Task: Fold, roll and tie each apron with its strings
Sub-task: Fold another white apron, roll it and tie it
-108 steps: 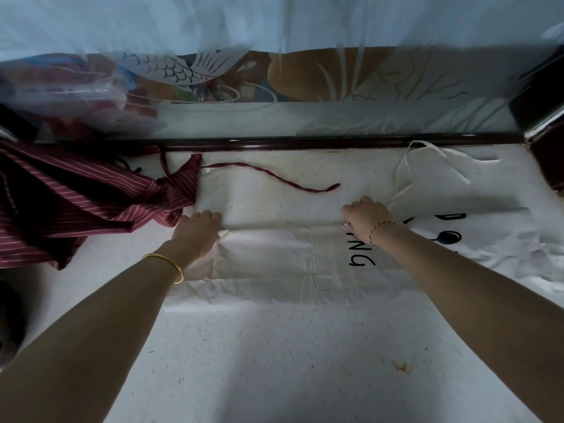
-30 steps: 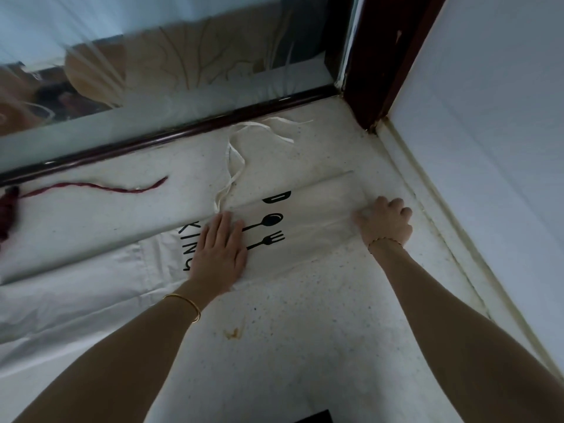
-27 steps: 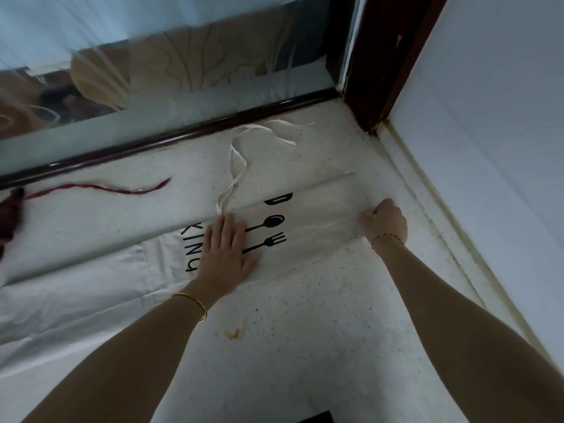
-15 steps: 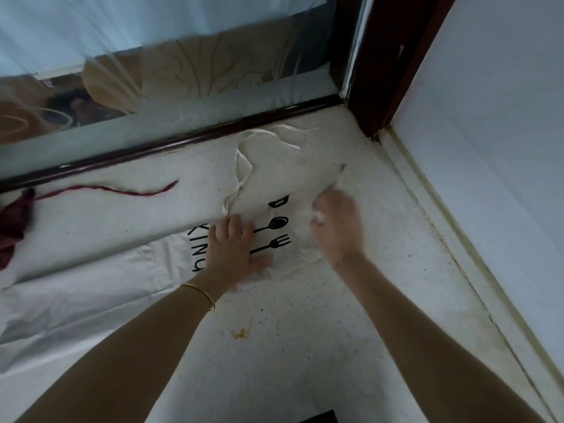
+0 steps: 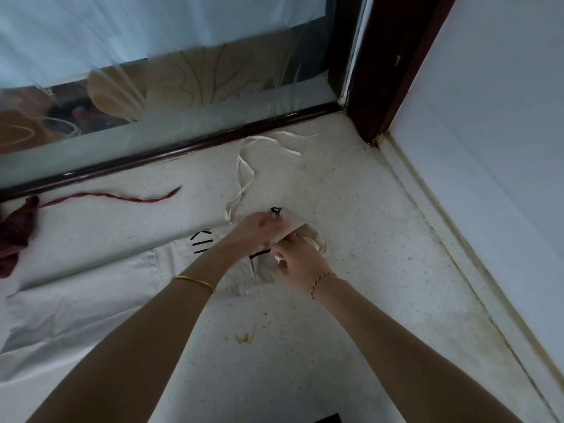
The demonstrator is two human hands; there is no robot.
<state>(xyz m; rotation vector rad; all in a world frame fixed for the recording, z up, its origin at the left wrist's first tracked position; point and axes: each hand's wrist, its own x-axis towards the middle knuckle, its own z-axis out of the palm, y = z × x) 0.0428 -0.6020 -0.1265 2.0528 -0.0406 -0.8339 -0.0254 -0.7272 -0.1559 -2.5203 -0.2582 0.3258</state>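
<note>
From here I see the left hand [image 5: 258, 232] curled over the turned-up end of the white apron [image 5: 91, 285], pinching the cloth. Touching it, the right hand [image 5: 300, 259] grips the bunched roll. The rest is creased cotton with black print, flat on the speckled counter [image 5: 381, 239]. Its thin strings [image 5: 244, 178] loop away.

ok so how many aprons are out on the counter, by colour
white apron: 1
dark red apron: 1
total: 2
</note>
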